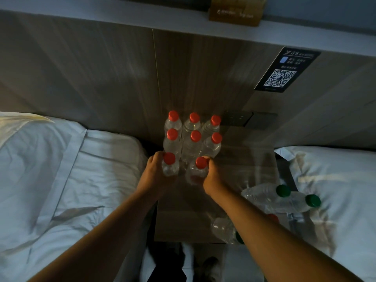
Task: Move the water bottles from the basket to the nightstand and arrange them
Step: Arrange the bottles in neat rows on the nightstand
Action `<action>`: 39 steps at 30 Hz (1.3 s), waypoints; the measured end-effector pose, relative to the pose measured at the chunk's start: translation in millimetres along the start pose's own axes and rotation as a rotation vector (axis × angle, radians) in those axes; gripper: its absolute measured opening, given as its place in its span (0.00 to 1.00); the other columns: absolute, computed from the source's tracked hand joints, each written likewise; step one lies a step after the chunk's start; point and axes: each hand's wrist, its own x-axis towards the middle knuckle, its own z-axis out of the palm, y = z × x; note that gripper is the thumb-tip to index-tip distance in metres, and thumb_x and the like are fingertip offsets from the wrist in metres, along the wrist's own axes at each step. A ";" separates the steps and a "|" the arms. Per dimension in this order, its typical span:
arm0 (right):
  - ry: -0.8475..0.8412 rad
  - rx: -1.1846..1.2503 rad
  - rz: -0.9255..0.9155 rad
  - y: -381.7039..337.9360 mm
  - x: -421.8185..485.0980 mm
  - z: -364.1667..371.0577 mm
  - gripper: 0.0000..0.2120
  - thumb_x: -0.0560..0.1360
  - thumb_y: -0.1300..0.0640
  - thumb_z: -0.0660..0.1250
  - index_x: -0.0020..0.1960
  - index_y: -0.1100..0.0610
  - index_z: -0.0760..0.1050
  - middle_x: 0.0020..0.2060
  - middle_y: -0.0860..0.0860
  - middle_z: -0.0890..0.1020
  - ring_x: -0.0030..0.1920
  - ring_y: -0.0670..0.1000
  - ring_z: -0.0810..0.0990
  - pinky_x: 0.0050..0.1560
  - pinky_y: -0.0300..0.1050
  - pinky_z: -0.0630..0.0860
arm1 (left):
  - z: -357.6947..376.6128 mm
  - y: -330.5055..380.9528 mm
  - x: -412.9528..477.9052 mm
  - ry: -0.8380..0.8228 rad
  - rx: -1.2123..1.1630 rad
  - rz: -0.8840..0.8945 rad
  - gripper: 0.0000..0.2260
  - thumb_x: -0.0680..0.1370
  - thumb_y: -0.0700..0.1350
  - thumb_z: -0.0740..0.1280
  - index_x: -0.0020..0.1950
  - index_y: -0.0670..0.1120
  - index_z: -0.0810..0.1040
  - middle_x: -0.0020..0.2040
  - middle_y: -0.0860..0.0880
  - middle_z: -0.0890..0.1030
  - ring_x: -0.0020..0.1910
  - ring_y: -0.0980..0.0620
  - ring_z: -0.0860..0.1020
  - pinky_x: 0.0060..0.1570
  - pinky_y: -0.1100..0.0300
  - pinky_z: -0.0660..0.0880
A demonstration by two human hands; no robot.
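Observation:
Several clear water bottles with red caps (195, 136) stand upright in rows at the back left of the wooden nightstand (240, 169). My left hand (155, 174) grips the front-left red-capped bottle (169, 164). My right hand (212, 178) grips the front-middle red-capped bottle (200, 167). Both of these stand on the nightstand in line with the rows. Bottles with green caps (282, 197) lie on their sides at the nightstand's right edge, and another lying bottle (223, 230) is near the front edge under my right forearm. No basket is in view.
A bed with white linen (61, 180) lies to the left and another white bed (345, 190) to the right. A wooden headboard panel (101, 78) with a QR-code sign (282, 72) and a wall switch (237, 118) rises behind the nightstand. A small brown sign (236, 11) stands on the ledge above.

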 end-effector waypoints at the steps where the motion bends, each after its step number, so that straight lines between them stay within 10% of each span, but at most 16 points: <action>1: 0.042 0.010 -0.007 -3.3 1.5 0.8 0.07 0.78 0.50 0.62 0.51 0.51 0.76 0.47 0.49 0.81 0.53 0.52 0.79 0.56 0.51 0.76 | 2.2 2.5 2.2 0.004 -0.012 -0.014 0.27 0.65 0.49 0.78 0.59 0.51 0.71 0.58 0.50 0.74 0.50 0.54 0.75 0.46 0.57 0.75; 10: 0.029 0.055 -0.033 6.2 24.4 11.7 0.19 0.68 0.53 0.73 0.47 0.34 0.68 0.44 0.43 0.79 0.47 0.44 0.80 0.50 0.48 0.80 | 15.7 -5.8 24.6 -0.121 -0.166 -0.269 0.62 0.52 0.63 0.75 0.79 0.49 0.47 0.76 0.46 0.65 0.75 0.46 0.63 0.71 0.48 0.64; 18: 0.046 0.008 -0.179 12.8 40.7 20.9 0.13 0.67 0.44 0.70 0.49 0.45 0.72 0.41 0.45 0.81 0.44 0.43 0.81 0.43 0.47 0.82 | 15.1 -7.7 37.2 -0.149 -0.067 -0.200 0.44 0.69 0.38 0.76 0.78 0.47 0.54 0.70 0.44 0.71 0.66 0.45 0.73 0.60 0.57 0.70; 25: 0.080 0.024 -0.199 7.0 40.2 20.0 0.17 0.64 0.47 0.71 0.49 0.45 0.69 0.42 0.45 0.79 0.43 0.46 0.80 0.42 0.48 0.82 | 23.5 -15.3 40.5 -0.109 -0.159 -0.065 0.30 0.68 0.46 0.78 0.65 0.59 0.68 0.56 0.61 0.78 0.54 0.71 0.75 0.59 0.56 0.77; 33: 0.125 0.054 -0.201 0.3 33.1 19.0 0.17 0.69 0.58 0.74 0.52 0.52 0.69 0.42 0.45 0.78 0.41 0.42 0.78 0.39 0.32 0.74 | 25.9 -20.7 42.8 -0.114 -0.266 -0.041 0.35 0.65 0.46 0.80 0.68 0.59 0.68 0.58 0.60 0.79 0.56 0.68 0.77 0.51 0.72 0.75; 39: 0.168 0.066 -0.202 7.3 39.2 30.3 0.13 0.68 0.51 0.71 0.48 0.54 0.72 0.40 0.48 0.79 0.42 0.47 0.80 0.43 0.47 0.81 | 28.1 -20.2 42.5 -0.104 -0.291 -0.047 0.37 0.63 0.45 0.80 0.68 0.58 0.67 0.56 0.61 0.78 0.54 0.73 0.75 0.50 0.72 0.73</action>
